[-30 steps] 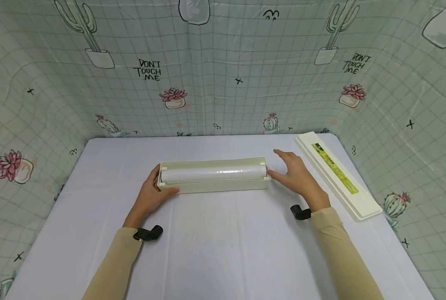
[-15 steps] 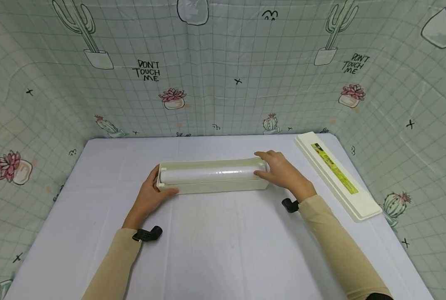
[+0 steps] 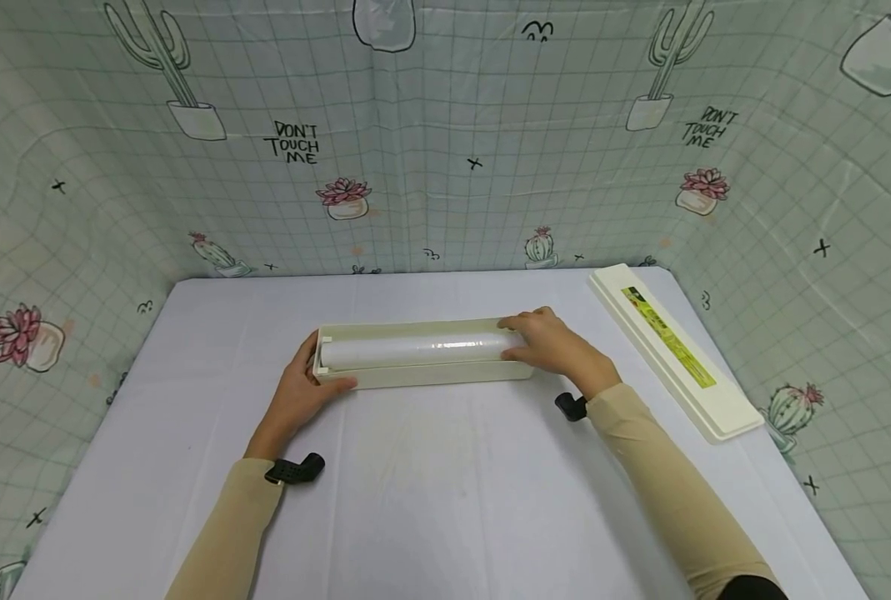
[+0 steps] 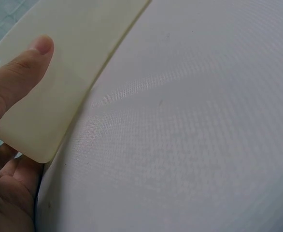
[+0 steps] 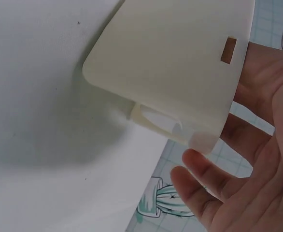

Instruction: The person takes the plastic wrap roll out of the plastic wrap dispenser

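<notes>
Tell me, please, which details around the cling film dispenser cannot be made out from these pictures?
- Head view: the right hand covers the right end of the roll in the tray.
- Head view: print on the lid's label is too small to read.
- Left wrist view: only the left hand's thumb and palm show; the tray hides its fingers.

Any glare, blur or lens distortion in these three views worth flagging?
Head view: wide-angle bowing bends the backdrop grid at the edges; a small glare streak sits on the film roll; otherwise sharp, lit evenly. Left wrist view: very close, the left hand soft, moire-like weave on the tablecloth. Right wrist view: the right hand blurred; the tray casts a soft shadow.
</notes>
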Demonstrator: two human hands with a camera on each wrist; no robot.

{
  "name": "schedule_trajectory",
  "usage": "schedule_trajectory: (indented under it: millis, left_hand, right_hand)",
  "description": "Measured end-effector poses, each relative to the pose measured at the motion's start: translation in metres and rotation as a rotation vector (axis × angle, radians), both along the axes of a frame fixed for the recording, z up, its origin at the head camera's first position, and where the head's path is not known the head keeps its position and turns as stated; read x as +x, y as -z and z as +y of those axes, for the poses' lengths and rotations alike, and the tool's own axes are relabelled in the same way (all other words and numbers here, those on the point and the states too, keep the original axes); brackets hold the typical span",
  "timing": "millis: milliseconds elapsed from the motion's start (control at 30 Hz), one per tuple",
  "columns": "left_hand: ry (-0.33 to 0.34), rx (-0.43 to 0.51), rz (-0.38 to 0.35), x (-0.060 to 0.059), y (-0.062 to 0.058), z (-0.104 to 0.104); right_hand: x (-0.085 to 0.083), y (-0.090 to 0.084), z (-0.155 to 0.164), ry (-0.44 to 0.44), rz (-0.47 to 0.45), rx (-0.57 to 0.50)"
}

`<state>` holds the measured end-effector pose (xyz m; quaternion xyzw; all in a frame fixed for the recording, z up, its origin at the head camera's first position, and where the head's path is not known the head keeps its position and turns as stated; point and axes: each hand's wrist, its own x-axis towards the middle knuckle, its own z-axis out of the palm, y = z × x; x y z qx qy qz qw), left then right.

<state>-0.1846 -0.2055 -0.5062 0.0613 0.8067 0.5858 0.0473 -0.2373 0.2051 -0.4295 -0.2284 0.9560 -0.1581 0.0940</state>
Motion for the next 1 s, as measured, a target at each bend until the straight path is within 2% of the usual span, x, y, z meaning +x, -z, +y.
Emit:
schedule_trajectory:
  millis: [233,467,633,800,1000]
  left_hand:
    - [0.001,0.008,-0.002,0.000,0.001,0.001]
    - [0.001,0.010,-0.001,0.000,0.001,0.001]
    - [-0.002,0.005,0.001,0.000,0.001,0.001]
    - [-0.006,0.009,-0.010,0.000,0.000,0.001]
    - [-0.008,0.007,-0.012,0.000,0.001,0.002]
  right_hand:
    - [0.001,0.000,-0.005,0.020,-0.001,0.026]
    - [0.005,-0.007,-0.007,0.020,0.017,0.058]
    - [0.007,-0.015,-0.008,-0.011,0.031,0.003]
    - [0.010,-0.019,-0.008,-0.024,-0.021,-0.071]
    - [0.011,-0.018,-0.007,-0.040,-0.043,-0.084]
